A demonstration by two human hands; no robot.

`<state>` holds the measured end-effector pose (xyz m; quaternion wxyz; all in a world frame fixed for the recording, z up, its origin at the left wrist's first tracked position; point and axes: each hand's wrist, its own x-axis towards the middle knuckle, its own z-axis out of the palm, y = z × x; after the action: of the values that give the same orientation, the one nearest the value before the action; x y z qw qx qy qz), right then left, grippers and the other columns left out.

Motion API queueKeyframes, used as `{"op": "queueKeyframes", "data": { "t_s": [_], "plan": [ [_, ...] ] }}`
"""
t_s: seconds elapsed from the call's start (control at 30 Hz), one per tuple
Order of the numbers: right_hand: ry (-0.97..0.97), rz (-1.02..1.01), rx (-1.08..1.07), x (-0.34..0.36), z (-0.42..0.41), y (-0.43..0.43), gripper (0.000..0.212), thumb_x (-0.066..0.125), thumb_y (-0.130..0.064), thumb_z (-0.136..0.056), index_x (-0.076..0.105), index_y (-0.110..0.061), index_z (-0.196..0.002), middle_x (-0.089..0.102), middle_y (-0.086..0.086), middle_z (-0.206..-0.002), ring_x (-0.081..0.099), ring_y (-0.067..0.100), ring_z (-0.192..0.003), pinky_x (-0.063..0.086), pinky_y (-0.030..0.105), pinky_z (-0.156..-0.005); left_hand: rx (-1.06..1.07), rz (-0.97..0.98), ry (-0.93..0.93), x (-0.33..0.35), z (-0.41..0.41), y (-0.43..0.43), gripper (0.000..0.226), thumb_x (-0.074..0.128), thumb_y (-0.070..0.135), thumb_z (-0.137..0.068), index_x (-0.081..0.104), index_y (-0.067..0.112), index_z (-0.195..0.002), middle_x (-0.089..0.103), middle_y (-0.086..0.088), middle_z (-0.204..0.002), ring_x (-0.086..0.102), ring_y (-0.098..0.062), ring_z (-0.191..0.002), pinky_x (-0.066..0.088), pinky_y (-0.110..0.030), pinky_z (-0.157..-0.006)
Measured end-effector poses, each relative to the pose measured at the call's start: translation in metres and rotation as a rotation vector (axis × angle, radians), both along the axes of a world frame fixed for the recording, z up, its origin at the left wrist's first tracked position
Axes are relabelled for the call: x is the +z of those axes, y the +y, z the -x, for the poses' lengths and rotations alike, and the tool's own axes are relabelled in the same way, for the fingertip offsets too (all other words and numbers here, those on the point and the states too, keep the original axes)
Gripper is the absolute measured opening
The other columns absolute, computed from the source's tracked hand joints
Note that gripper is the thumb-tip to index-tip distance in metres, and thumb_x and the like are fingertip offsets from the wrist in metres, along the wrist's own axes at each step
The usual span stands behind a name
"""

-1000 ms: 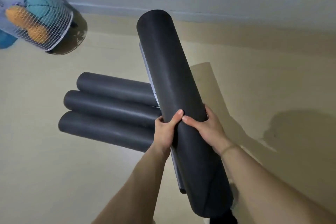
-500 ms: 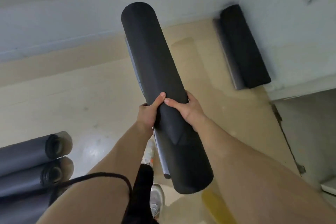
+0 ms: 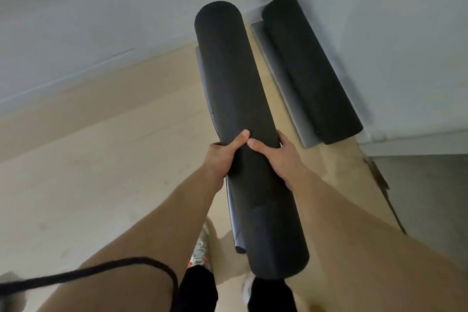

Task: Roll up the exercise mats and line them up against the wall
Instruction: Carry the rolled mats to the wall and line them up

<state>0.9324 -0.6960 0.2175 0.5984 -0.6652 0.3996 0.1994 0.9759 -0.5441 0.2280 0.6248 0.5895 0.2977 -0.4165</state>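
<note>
I carry a rolled black exercise mat (image 3: 228,78) in front of me, its long axis pointing away toward the wall. My left hand (image 3: 222,157) grips the roll from the left side and my right hand (image 3: 273,157) grips it from the right, thumbs nearly meeting on top. A loose grey flap of the mat hangs along its left underside. A second rolled black mat (image 3: 309,68) lies on the floor against the white wall (image 3: 379,33) at the right, its grey flap spread beside it.
The beige floor (image 3: 101,172) stretches to the left up to another white wall. A darker grey floor section (image 3: 430,197) with a ragged edge lies at the right. A black cord (image 3: 101,273) crosses my left forearm. My shoes show below.
I have turned and walked toward the right wall. The three rolled mats on the left have left the view, and the mat lying by the wall is now closer and beside my carried roll.
</note>
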Motion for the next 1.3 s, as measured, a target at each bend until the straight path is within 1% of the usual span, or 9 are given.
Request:
{"op": "queueKeyframes", "data": {
  "t_s": [0.13, 0.23, 0.5, 0.67, 0.77, 0.93, 1.03, 1.17, 1.3],
  "plan": [
    [0.016, 0.003, 0.021, -0.067, -0.042, -0.050, 0.092, 0.090, -0.067, -0.051, 0.059, -0.036, -0.133, 0.071, -0.010, -0.119, 0.070, 0.018, -0.107, 0.058, 0.045, -0.096, 0.000, -0.031, 0.000, -0.065, -0.039, -0.051, 0.033, 0.080, 0.051, -0.082, 0.066, 0.022, -0.091, 0.072, 0.007, -0.096, 0.067, -0.004, -0.084, 0.048, -0.019, -0.063],
    [0.021, -0.012, 0.060, -0.118, -0.072, -0.085, 0.082, 0.091, -0.061, -0.059, 0.058, -0.037, -0.129, 0.069, -0.009, -0.120, 0.069, 0.018, -0.107, 0.058, 0.044, -0.097, 0.011, -0.060, -0.008, -0.118, -0.065, -0.084, 0.035, 0.080, 0.052, -0.082, 0.067, 0.022, -0.092, 0.074, 0.006, -0.098, 0.068, -0.007, -0.087, 0.049, -0.021, -0.065],
    [0.014, 0.065, 0.135, -0.221, -0.141, -0.171, 0.109, 0.088, -0.070, -0.042, 0.056, -0.038, -0.142, 0.067, -0.007, -0.127, 0.066, 0.020, -0.113, 0.055, 0.045, -0.102, 0.076, -0.091, -0.021, -0.230, -0.120, -0.172, 0.039, 0.080, 0.055, -0.081, 0.066, 0.020, -0.090, 0.073, 0.005, -0.095, 0.069, -0.011, -0.089, 0.050, -0.024, -0.067],
    [-0.036, 0.334, 0.320, -0.239, -0.141, -0.198, 0.085, 0.066, -0.059, -0.090, 0.028, -0.032, -0.162, 0.045, -0.001, -0.157, 0.047, 0.025, -0.140, 0.042, 0.041, -0.113, 0.121, -0.134, -0.073, -0.268, -0.136, -0.213, 0.058, 0.085, 0.057, -0.075, 0.064, 0.015, -0.110, 0.073, 0.001, -0.110, 0.070, -0.014, -0.096, 0.055, -0.028, -0.075],
    [-0.096, 0.529, 0.456, -0.240, -0.136, -0.204, 0.075, 0.053, -0.050, -0.102, 0.018, -0.028, -0.164, 0.033, 0.002, -0.164, 0.039, 0.026, -0.146, 0.040, 0.041, -0.111, 0.163, -0.164, -0.109, -0.276, -0.139, -0.234, 0.075, 0.086, 0.060, -0.072, 0.062, 0.011, -0.124, 0.073, -0.001, -0.116, 0.071, -0.020, -0.102, 0.059, -0.035, -0.089],
    [-0.095, 0.729, 0.595, -0.238, -0.143, -0.211, 0.072, 0.048, -0.049, -0.104, 0.013, -0.030, -0.164, 0.022, 0.006, -0.169, 0.035, 0.031, -0.148, 0.040, 0.046, -0.112, 0.042, -0.193, -0.172, -0.277, -0.147, -0.239, 0.057, 0.076, 0.058, -0.085, 0.061, 0.015, -0.118, 0.070, 0.004, -0.112, 0.067, -0.013, -0.098, 0.056, -0.032, -0.085],
    [-0.073, 0.719, 0.655, -0.228, -0.135, -0.202, 0.073, 0.050, -0.044, -0.105, 0.011, -0.030, -0.164, 0.018, 0.007, -0.170, 0.032, 0.034, -0.149, 0.039, 0.047, -0.113, -0.064, -0.257, -0.143, -0.267, -0.146, -0.228, 0.052, 0.068, 0.062, -0.090, 0.058, 0.020, -0.119, 0.067, 0.000, -0.119, 0.066, -0.021, -0.107, 0.054, -0.035, -0.083],
    [0.014, 0.671, 0.674, -0.194, -0.125, -0.185, 0.073, 0.054, -0.041, -0.103, 0.016, -0.027, -0.164, 0.023, 0.006, -0.168, 0.036, 0.034, -0.146, 0.045, 0.046, -0.108, -0.291, -0.480, -0.248, -0.238, -0.130, -0.208, 0.074, 0.064, 0.055, -0.095, 0.044, 0.012, -0.151, 0.056, -0.006, -0.146, 0.054, -0.030, -0.134, 0.043, -0.039, -0.108],
    [0.039, 0.652, 0.727, -0.147, -0.107, -0.160, 0.070, 0.054, -0.039, -0.103, 0.020, -0.026, -0.163, 0.031, 0.006, -0.164, 0.044, 0.033, -0.140, 0.050, 0.046, -0.105, -0.488, -0.534, -0.235, -0.194, -0.106, -0.160, 0.077, 0.058, 0.057, -0.097, 0.036, 0.014, -0.157, 0.049, -0.005, -0.156, 0.049, -0.029, -0.140, 0.039, -0.039, -0.113]
  ]
}}
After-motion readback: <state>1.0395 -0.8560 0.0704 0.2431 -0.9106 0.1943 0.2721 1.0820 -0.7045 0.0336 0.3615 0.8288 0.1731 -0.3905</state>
